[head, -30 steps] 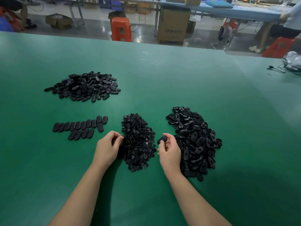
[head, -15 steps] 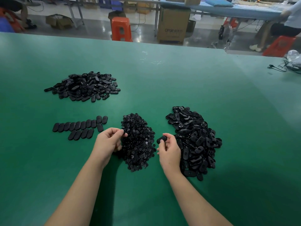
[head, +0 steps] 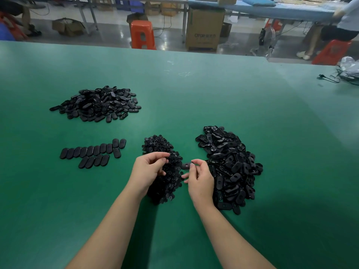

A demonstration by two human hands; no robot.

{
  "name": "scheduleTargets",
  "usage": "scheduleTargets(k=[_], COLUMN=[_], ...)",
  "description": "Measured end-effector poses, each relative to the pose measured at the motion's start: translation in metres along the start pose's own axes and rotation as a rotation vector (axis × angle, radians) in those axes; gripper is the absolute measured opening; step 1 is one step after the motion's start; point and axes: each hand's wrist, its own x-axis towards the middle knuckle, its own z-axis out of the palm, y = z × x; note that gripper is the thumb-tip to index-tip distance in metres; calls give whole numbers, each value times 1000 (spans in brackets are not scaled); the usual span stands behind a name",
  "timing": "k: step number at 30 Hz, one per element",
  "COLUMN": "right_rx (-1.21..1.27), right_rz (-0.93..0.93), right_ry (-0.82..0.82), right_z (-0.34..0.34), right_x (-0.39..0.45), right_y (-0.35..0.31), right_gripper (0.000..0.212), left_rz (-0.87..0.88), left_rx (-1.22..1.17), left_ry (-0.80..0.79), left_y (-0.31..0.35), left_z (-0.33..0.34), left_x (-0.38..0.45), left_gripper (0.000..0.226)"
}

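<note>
The right hand (head: 200,179) pinches a black oval shell (head: 186,165) beside the left hand (head: 147,169), over the small-parts pile (head: 159,144).

Left hand (head: 147,169) nearer right hand (head: 200,177)

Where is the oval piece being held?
Head view, near the middle: the right hand pinches the oval piece between the small round parts pile and the bigger right pile.

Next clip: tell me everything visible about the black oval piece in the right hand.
The black oval piece is small, matte, plastic-looking, with rounded ends and a small recess on its face. The right hand pinches one end between thumb and forefinger, holding it roughly level above the green table, between the heap of small round parts and the pile of similar ovals. Nothing else touches it.
</note>
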Motion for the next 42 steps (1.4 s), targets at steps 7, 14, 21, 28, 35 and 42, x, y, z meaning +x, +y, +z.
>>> scheduleTargets(k=[7,14,21,28,35,42], right_rx=[85,105,32,-33,-38,-39], right_rz=[38,29,12,-35,-34,-15], right_ry=[14,46,49,48,42,41], right_z=[0,0,0,-2,-3,-3], right_x=[1,1,1,0,1,1], right_y=[-2,0,3,2,3,3], right_gripper=[10,17,20,12,9,11], left_rz=[-69,-160,-163,-93,-68,-32], left_rx=[-3,-2,139,308,357,409], left_ry=[-23,-24,-1,17,21,23], left_y=[2,3,5,5,6,7], left_z=[25,42,54,59,60,60], left_x=[1,0,-1,1,2,2], left_gripper=[11,8,9,9,8,10])
